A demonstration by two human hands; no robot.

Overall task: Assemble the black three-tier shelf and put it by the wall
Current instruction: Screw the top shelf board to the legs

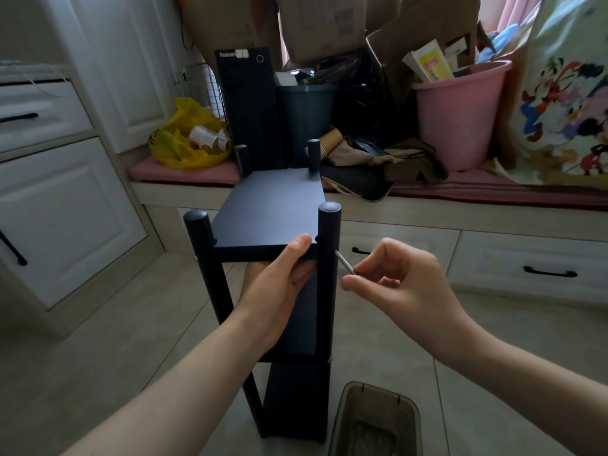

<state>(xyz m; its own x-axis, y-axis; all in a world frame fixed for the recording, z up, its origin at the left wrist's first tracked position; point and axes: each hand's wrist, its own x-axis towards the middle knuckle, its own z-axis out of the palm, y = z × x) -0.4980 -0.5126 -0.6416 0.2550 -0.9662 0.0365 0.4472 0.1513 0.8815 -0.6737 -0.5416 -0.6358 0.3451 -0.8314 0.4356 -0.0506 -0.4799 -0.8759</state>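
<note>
Centre frame: the left hand grips the top board's front edge of the black shelf. The right hand pinches a hex key touching the right front post.

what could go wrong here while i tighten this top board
The hex key enters the front right post at a slant and the right hand only pinches it, so it may slip out. The left hand grips the top board right beside that joint, so a slip could jab it.
</note>
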